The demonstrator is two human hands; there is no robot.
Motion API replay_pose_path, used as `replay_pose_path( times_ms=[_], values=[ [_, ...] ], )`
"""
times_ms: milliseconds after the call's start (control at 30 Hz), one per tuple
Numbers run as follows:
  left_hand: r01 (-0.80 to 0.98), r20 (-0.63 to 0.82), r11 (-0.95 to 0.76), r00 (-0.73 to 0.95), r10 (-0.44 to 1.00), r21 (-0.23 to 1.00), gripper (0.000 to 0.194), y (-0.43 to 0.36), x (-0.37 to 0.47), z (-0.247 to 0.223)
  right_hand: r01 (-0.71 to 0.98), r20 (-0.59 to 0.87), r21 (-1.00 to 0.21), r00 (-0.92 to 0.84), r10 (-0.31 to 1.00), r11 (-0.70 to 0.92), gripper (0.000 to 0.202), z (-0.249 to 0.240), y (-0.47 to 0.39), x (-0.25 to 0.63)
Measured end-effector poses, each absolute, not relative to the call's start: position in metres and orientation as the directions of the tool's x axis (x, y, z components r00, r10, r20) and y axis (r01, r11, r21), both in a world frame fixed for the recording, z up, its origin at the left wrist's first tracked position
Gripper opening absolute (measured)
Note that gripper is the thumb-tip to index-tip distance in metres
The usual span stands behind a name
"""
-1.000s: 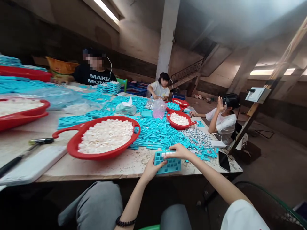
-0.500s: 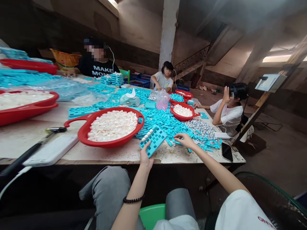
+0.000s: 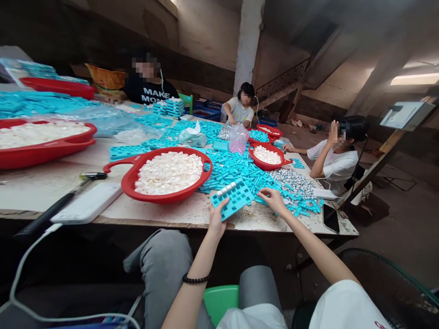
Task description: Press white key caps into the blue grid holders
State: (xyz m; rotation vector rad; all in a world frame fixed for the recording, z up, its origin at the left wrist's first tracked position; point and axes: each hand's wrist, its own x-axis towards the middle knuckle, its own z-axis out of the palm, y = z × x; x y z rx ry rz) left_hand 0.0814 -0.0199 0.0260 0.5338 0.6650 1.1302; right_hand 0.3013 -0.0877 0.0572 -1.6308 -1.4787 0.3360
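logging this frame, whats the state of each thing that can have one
turquoise plastic grid tray: tilted, one row filled with white pieces
left hand: gripping tray's near edge
right hand: on loose turquoise strips
red plastic basin: full of white pieces
black phone: screen dark

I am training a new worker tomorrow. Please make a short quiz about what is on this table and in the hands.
1. True or false: the left hand holds a blue tray with a few white pieces in it.
2. What is the right hand touching? A) phone B) loose blue pieces C) red basin
3. What fills the nearest red basin?

Key: 1 true. 2 B, the blue pieces. 3 White pieces.
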Motion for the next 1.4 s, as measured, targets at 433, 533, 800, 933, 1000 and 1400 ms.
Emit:
replay_pose_path(
  times_ms=[433, 533, 800, 933, 1000, 1400],
  values=[
    [-0.301, 0.191, -0.075, 0.376, 0.907, 0.951, 0.053, -0.023, 0.086, 0.008, 0.857, 0.462, -0.438, -0.045, 0.886, 0.272, 0.021, 0.102, -0.079, 0.210],
    [-0.296, 0.243, -0.136, 0.364, 0.899, 0.945, 0.057, -0.025, 0.087, 0.007, 0.925, 0.403, -0.281, -0.130, 0.906, 0.257, 0.013, 0.093, -0.065, 0.202],
    [-0.234, 0.273, -0.193, 0.386, 0.881, 0.953, 0.057, -0.026, 0.088, 0.003, 0.909, 0.414, -0.185, -0.272, 0.869, 0.373, 0.023, 0.077, -0.056, 0.219],
    [-0.219, 0.268, -0.194, 0.391, 0.880, 0.956, 0.054, -0.028, 0.087, 0.005, 0.897, 0.498, -0.173, -0.277, 0.822, 0.407, 0.025, 0.074, -0.064, 0.219],
    [-0.221, 0.261, -0.184, 0.399, 0.879, 0.958, 0.054, -0.029, 0.086, 0.007, 0.885, 0.528, -0.202, -0.262, 0.808, 0.420, 0.023, 0.076, -0.068, 0.216],
    [-0.207, 0.279, -0.211, 0.398, 0.874, 0.955, 0.047, -0.033, 0.085, 0.010, 0.923, 0.501, -0.191, -0.200, 0.842, 0.333, 0.012, 0.078, -0.067, 0.216]
  ],
)
